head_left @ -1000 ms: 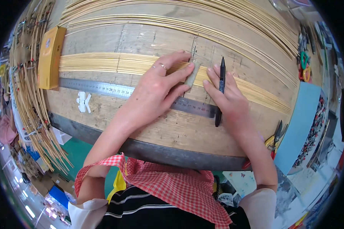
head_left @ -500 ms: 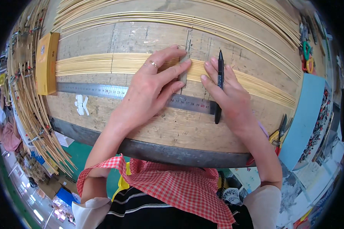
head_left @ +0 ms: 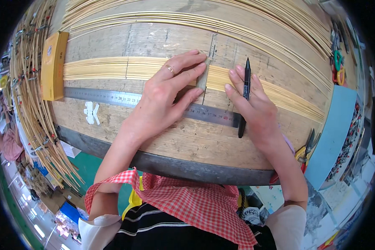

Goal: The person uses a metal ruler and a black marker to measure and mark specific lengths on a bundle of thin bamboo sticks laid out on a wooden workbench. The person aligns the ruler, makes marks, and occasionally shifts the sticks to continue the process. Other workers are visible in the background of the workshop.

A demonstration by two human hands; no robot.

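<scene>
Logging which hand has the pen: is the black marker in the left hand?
No, the black marker is held in the right hand, apart from the left hand.

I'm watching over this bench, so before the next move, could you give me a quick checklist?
1. Strips meet the yellow box at their left ends: ok, as far as the view shows.
2. Dark line nearer the box crosses the strips: ok.
3. Grey piece square to the strips: cannot tell; the left hand covers much of it.
4. Marker in the right hand: ok, pointed end away from the person.
5. Marker uncapped: ok, the tip looks bare.
6. Ruler readable along its length: not ok; the left hand hides part.
</scene>
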